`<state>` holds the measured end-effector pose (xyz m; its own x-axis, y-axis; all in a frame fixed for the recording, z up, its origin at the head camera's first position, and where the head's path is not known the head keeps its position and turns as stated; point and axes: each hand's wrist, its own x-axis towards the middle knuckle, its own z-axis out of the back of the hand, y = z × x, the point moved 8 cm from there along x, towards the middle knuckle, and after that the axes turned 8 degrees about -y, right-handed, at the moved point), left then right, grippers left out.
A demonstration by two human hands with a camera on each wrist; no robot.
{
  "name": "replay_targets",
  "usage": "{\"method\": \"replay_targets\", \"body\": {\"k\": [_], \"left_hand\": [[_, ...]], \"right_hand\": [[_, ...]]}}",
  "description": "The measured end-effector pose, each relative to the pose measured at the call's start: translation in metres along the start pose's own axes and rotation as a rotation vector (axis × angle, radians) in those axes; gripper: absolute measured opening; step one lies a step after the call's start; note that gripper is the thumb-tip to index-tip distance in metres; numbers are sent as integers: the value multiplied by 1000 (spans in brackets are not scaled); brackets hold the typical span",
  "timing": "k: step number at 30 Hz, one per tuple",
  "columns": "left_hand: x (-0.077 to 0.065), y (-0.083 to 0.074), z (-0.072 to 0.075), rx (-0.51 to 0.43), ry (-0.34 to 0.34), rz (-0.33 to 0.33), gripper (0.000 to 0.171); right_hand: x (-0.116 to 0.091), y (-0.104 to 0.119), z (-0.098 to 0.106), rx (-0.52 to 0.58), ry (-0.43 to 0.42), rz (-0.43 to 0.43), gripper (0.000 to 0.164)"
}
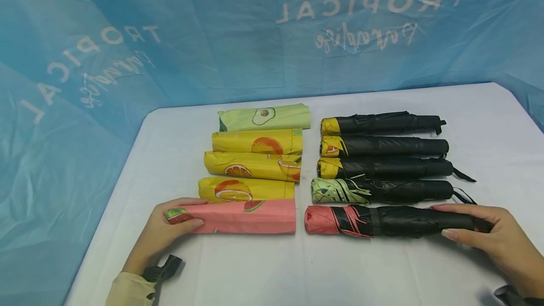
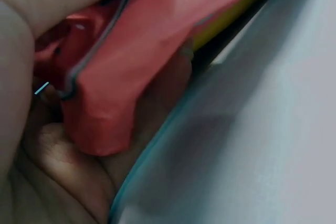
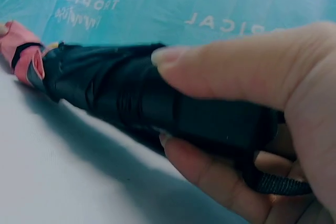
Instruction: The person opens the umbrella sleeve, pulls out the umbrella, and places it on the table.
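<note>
At the front of the left row lies a pink umbrella sleeve (image 1: pixel 250 216) with watermelon prints. My left hand (image 1: pixel 176 221) grips its left end, thumb in front and fingers behind; in the left wrist view the pink cloth (image 2: pixel 131 66) lies between thumb and fingers. Across a small gap to the right is a folded umbrella (image 1: pixel 403 221), black with a pink tip end. Its black handle end (image 3: pixel 210 121) is pinched between thumb and fingers of my right hand (image 1: pixel 488 230). A dark strap (image 3: pixel 281 183) hangs at that end, against the palm.
Behind the pink sleeve lie several more sleeves, yellow citrus ones (image 1: pixel 246 189) and a green avocado one (image 1: pixel 282 117). Several folded black umbrellas (image 1: pixel 395 146) with yellow or green ends form the right row. A blue printed curtain (image 1: pixel 255 37) borders the white table (image 1: pixel 340 273).
</note>
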<state>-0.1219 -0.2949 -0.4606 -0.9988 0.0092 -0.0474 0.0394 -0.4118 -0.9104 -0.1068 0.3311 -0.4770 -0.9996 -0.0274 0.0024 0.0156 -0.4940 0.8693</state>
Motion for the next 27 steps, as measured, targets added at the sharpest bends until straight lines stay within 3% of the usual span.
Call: {"method": "replay_targets", "body": {"k": [4, 10, 13, 20, 24, 27], "left_hand": [[7, 1, -1, 47, -4, -49, 42], [18, 1, -9, 191, -58, -122, 47], [22, -3, -13, 230, -76, -174, 53], [27, -20, -17, 211, -91, -305, 77], [23, -24, -12, 295, -93, -317, 83], [17, -31, 0, 350, -134, -318, 82]], "right_hand": [[8, -4, -1, -2, 8, -8, 47], [12, -7, -5, -35, -5, -41, 48], [13, -2, -6, -84, -35, 3, 47], [15, 13, 1, -174, -185, 178, 47], [12, 9, 9, -210, -240, 221, 49], [6, 4, 18, -201, -281, 213, 41]]}}
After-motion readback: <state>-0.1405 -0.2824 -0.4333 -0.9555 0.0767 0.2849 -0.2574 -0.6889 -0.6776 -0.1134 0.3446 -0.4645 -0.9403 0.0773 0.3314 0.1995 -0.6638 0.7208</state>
